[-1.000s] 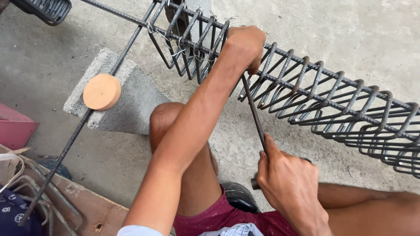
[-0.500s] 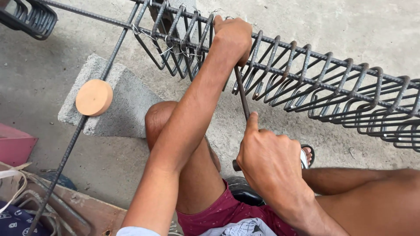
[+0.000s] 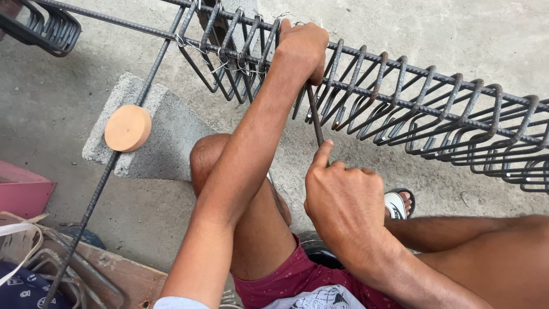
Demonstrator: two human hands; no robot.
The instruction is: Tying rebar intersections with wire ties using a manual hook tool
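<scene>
A long rebar cage [image 3: 400,97] of bent stirrups runs across the far side, from the left down to the right, over the concrete floor [image 3: 457,28]. The left hand [image 3: 300,48] is clenched around its top bars — the right hand [image 3: 346,203], nearer, is fisted around a thin metal rod [image 3: 315,123] reaching up into the cage. A grey block [image 3: 166,137] and a round tan disc [image 3: 127,127] lie left.

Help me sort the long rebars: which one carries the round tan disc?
The loose diagonal steel rebar at left; the round tan disc sits on it by the grey concrete block.
</scene>
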